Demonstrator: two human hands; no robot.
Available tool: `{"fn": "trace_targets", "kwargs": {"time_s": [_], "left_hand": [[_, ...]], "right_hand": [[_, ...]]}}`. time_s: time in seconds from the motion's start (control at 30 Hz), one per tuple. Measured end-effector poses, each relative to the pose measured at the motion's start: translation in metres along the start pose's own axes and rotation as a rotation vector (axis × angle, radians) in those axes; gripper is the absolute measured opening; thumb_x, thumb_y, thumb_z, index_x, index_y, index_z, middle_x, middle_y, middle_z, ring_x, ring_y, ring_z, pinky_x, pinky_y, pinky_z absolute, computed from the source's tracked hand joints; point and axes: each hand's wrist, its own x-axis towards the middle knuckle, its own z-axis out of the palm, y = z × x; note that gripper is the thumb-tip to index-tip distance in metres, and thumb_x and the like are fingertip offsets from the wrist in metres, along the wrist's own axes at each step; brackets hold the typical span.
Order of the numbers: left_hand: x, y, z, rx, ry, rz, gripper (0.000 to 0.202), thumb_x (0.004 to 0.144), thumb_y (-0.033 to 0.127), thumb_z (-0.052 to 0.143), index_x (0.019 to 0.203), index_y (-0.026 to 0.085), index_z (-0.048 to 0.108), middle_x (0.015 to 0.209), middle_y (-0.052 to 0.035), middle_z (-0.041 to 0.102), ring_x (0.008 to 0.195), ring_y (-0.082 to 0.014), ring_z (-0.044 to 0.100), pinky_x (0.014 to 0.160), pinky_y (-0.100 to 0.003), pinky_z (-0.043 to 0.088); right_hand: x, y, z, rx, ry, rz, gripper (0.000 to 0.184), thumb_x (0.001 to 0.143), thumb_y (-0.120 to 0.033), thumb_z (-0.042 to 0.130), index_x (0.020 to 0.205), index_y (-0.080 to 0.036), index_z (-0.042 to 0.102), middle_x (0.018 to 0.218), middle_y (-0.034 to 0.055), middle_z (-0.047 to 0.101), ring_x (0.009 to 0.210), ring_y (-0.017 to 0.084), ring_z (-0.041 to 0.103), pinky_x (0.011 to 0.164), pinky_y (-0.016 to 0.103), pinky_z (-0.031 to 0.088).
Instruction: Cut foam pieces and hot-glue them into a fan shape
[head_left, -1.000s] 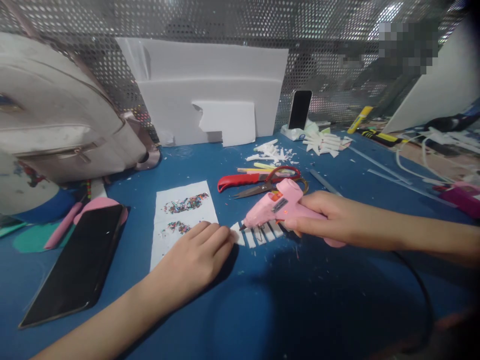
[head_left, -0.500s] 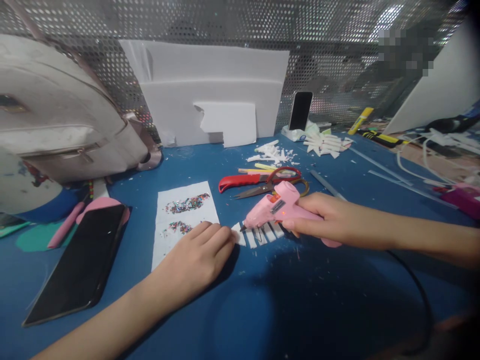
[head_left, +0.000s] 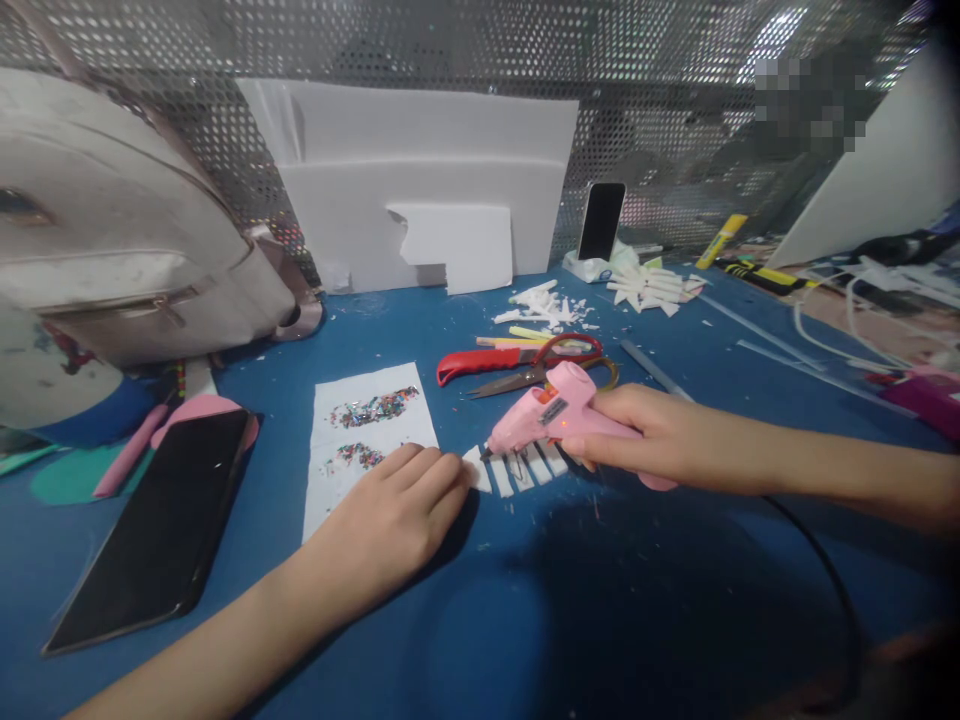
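My right hand (head_left: 626, 425) is wrapped round the handle of a pink hot glue gun (head_left: 559, 405). The gun's dark nozzle points down and left, at or just over a small white piece (head_left: 478, 473). My left hand (head_left: 409, 500) is closed, its fingertips on the left end of that piece; the fingertips themselves are partly hidden. Several white strips (head_left: 523, 472) lie in a row under the gun, partly covered by it. Left of them, a white paper sheet (head_left: 427, 425) bears two patches of multicoloured glitter (head_left: 375, 408), and my left hand covers its lower right corner.
Scissors (head_left: 517, 380) and a red-handled cutter (head_left: 480, 362) lie behind the gun. White scraps (head_left: 540, 305) and a pile of pointed white pieces (head_left: 652, 288) are farther back. A large phone (head_left: 157, 530) and a backpack (head_left: 127, 230) occupy the left. A black cord (head_left: 829, 570) trails at right.
The glue gun and my right hand have shifted very slightly left, and the black cord has moved a little. My left hand stays in place.
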Motion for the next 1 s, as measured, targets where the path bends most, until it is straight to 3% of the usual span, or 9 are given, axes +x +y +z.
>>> {"fn": "trace_targets", "kwargs": {"time_s": [0.2, 0.5, 1.0], "left_hand": [[-0.001, 0.0, -0.001, 0.005, -0.003, -0.001, 0.017, 0.093, 0.011, 0.046, 0.105, 0.008, 0.059, 0.09, -0.0072, 0.055, 0.078, -0.019, 0.047, 0.069, -0.036, 0.048], [0.003, 0.0, 0.0, -0.002, 0.003, -0.002, 0.017, 0.093, 0.011, 0.045, 0.103, 0.008, 0.059, 0.09, -0.0068, 0.055, 0.078, -0.0187, 0.047, 0.068, -0.035, 0.048], [0.002, -0.001, 0.0, -0.006, 0.002, -0.004, 0.02, 0.095, 0.012, 0.042, 0.106, 0.009, 0.06, 0.09, -0.0071, 0.056, 0.078, -0.0181, 0.049, 0.07, -0.034, 0.046]], "right_hand": [[0.001, 0.001, 0.0, -0.007, -0.009, 0.022, 0.048, 0.09, -0.06, 0.047, 0.079, -0.015, 0.06, 0.067, -0.0007, 0.041, 0.055, 0.009, 0.04, 0.042, 0.017, 0.037], [-0.008, -0.009, -0.001, -0.058, -0.038, 0.052, 0.043, 0.092, -0.054, 0.046, 0.081, -0.015, 0.061, 0.063, -0.0033, 0.034, 0.05, 0.007, 0.036, 0.045, 0.019, 0.03], [0.002, 0.002, 0.001, -0.025, -0.003, 0.002, 0.046, 0.092, -0.057, 0.045, 0.083, -0.015, 0.063, 0.067, -0.0015, 0.042, 0.051, 0.008, 0.042, 0.042, 0.018, 0.034]]}}
